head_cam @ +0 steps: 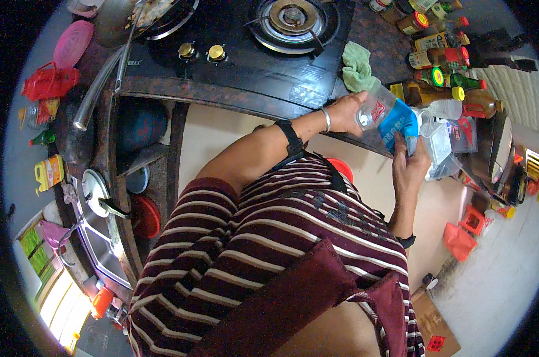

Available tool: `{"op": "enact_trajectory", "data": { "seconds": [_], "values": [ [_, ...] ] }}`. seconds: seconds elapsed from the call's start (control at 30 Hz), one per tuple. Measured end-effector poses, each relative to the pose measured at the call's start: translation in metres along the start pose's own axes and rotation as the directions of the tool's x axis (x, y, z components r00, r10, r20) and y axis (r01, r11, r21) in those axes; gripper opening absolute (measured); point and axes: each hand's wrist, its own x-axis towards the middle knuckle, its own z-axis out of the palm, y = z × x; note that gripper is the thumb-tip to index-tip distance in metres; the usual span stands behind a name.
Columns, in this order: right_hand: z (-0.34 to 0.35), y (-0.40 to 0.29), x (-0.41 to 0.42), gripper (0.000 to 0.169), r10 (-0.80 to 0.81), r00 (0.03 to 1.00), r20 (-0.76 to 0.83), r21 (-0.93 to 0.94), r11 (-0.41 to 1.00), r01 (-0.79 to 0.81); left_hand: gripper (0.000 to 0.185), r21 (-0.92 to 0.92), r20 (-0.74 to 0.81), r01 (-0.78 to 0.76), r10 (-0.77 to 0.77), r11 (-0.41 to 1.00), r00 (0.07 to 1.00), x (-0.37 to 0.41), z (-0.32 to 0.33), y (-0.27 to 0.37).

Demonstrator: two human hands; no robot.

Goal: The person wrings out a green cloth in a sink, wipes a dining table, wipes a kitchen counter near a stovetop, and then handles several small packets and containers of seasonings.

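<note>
My left hand (349, 114) is closed around a clear plastic container (376, 105) with a red printed mark, over the counter's front edge. Against its right side lies a blue printed packet (396, 122), gripped at the lower end by my right hand (410, 158). The packet bears writing. Whether its mouth is torn, and what is inside, I cannot tell. A crumpled green cloth (357, 67) rests on the counter just above my left hand. Clear plastic cups (424, 122) and a lidded plastic box (439, 145) stand right of the packet.
Several sauce bottles and jars (436, 58) line the counter's right side. The black gas hob (269, 71) has an unoccupied burner (291, 20). At upper left, a wok (113, 22) holds food, with a metal utensil (125, 58) in it. Further left is a sink (102, 250).
</note>
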Motion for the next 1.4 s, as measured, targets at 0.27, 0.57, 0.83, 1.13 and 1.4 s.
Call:
{"op": "enact_trajectory", "data": {
  "seconds": [0.27, 0.57, 0.83, 1.13, 1.4],
  "values": [
    [0.000, -0.004, 0.000, 0.013, 0.091, 0.996, 0.004, 0.003, 0.996, -0.091, 0.083, -0.020, -0.018, -0.046, 0.046, 0.999, 0.999, 0.001, 0.001, -0.002],
    [0.002, -0.003, -0.001, 0.015, 0.094, 0.995, 0.019, -0.001, 0.996, -0.094, 0.082, -0.060, -0.004, -0.020, 0.020, 0.998, 1.000, 0.003, 0.006, -0.009],
    [0.005, -0.001, -0.004, 0.014, 0.056, 0.998, 0.004, -0.007, 0.998, -0.056, 0.082, -0.050, 0.012, -0.010, 0.011, 0.999, 1.000, 0.003, 0.003, -0.005],
    [0.003, -0.006, -0.005, 0.016, 0.054, 0.998, 0.020, 0.008, 0.999, -0.054, 0.081, -0.092, -0.004, -0.033, 0.033, 0.995, 0.999, 0.004, 0.008, -0.012],
    [0.005, -0.003, -0.006, 0.017, 0.051, 0.998, 0.039, -0.001, 0.999, -0.051, 0.082, -0.067, -0.014, -0.033, 0.032, 0.997, 0.999, 0.003, 0.008, -0.012]
  ]
}}
